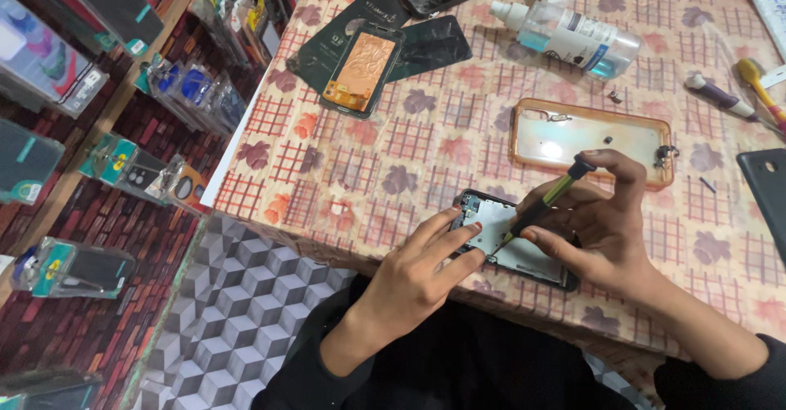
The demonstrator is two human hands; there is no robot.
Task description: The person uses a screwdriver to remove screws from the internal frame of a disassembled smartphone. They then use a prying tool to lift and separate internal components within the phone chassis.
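Sitting at the counter point(458, 144), you face a cloth of red checks and purple flowers that covers it, with a cube-patterned floor point(237, 312) below and a brick-patterned wall point(123, 238) hung with packaged phone cases to your left. On the cloth lie a clear spray bottle point(573, 38), an empty transparent phone case point(589, 140) and a second opened phone with an orange back panel point(363, 72). At the near edge sits the opened phone point(516, 242), white inner frame up. Your left hand point(417, 271) rests its extended fingers on the phone's left end, pinning it. Your right hand point(606, 230) is closed around a yellow-green screwdriver point(544, 201), tip down on the phone.
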